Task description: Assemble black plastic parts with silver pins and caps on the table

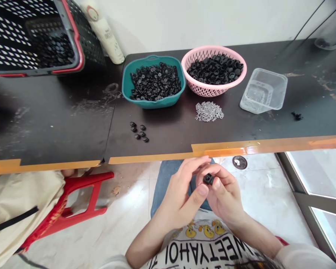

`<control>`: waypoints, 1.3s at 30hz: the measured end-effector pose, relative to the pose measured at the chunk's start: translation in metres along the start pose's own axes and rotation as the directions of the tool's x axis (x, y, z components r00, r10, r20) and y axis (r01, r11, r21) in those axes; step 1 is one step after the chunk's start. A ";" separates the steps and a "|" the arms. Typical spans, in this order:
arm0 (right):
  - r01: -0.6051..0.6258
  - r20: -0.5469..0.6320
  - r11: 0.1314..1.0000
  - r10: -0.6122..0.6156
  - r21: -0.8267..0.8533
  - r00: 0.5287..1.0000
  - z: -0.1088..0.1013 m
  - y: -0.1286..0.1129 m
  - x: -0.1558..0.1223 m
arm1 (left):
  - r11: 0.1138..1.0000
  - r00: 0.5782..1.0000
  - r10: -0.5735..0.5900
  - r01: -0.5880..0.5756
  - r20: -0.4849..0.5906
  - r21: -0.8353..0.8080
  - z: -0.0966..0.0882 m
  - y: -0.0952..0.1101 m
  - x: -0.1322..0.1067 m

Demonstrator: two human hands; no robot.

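Note:
Both of my hands are together over my lap, just below the table's front edge. My right hand [225, 192] pinches a small black plastic part [208, 179] between thumb and fingers; a round hollow shows on it. Right beside it is my left hand [182, 186], fingers stretched out and thumb apart. Its thumb tip lies close to the part, and whether it touches I cannot tell. On the table, several assembled black round pieces [142, 133] lie at the left, and a pile of small grey pins [209, 111] lies nearer the middle.
A teal basin [154, 104] holds black discs, and a pink basket [196, 88] holds black caps. Right of them stands a clear plastic box [280, 89], with small black bits [297, 116] beyond. A black crate [91, 45] and spray can [108, 37] stand left. A red stool [92, 201] is below.

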State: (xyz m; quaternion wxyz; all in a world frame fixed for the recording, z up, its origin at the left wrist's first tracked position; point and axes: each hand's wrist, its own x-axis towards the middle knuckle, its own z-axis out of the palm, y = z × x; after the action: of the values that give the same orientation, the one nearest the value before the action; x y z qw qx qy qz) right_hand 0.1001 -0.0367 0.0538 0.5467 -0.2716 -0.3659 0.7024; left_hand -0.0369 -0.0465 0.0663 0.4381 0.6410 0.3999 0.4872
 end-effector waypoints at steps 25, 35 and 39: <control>-0.198 0.251 0.967 0.235 -0.163 0.939 -0.032 -0.014 0.024 | 0.885 0.941 0.339 -0.317 -0.002 0.341 -0.017 -0.006 0.020; -0.165 0.251 0.964 0.215 -0.207 0.944 -0.039 -0.014 0.015 | 0.907 0.945 0.311 -0.263 -0.101 0.329 -0.012 0.003 0.019; -0.175 0.349 0.964 0.238 -0.201 0.907 -0.040 -0.019 0.018 | 0.906 0.949 0.307 -0.268 -0.073 0.327 -0.013 0.005 0.020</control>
State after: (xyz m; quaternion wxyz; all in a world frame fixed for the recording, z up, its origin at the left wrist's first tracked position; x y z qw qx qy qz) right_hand 0.1380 -0.0079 0.0459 0.3660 -0.2161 -0.4883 0.7622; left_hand -0.0449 -0.0274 0.0786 0.2290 0.7229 0.3993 0.5154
